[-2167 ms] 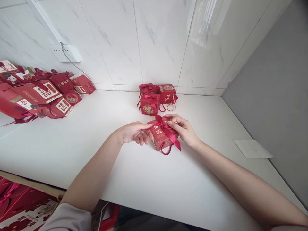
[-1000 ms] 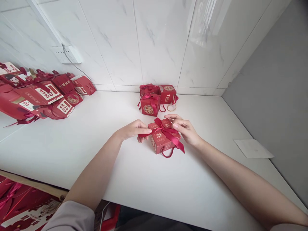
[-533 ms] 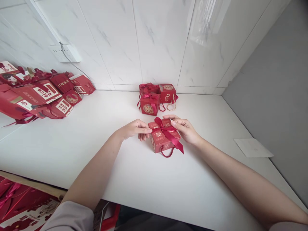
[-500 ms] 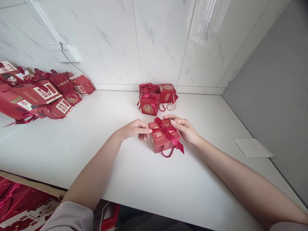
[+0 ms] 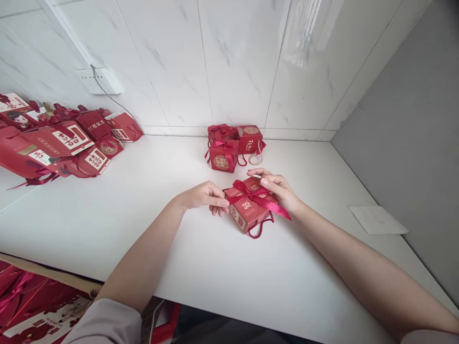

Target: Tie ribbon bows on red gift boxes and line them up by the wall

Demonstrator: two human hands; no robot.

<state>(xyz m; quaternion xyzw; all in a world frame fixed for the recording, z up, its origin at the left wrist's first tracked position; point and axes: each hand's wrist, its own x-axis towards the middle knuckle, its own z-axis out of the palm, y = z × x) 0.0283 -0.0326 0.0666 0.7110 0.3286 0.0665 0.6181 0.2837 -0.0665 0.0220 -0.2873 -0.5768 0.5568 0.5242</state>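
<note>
A red gift box (image 5: 247,206) with gold and white print lies on the white table in front of me. A dark red ribbon (image 5: 267,202) is tied in a bow across its top, one tail hanging past the right side. A twisted cord handle (image 5: 258,235) loops out at the near side. My left hand (image 5: 210,198) pinches the box's left corner, where the ribbon passes. My right hand (image 5: 278,187) grips the far right corner, thumb on top; the fingers behind are partly hidden.
Three smaller red boxes (image 5: 225,155) stand by the tiled wall. Many red gift boxes (image 5: 68,138) are heaped at the left. A white card (image 5: 378,220) lies near the right edge. A wall socket (image 5: 98,81) carries a grey cable. Below the table's front edge sits a carton with red packages (image 5: 43,306).
The gift box has turned counterclockwise and shifted slightly right, so its near left side faces me more. Both hands have moved along with it.
</note>
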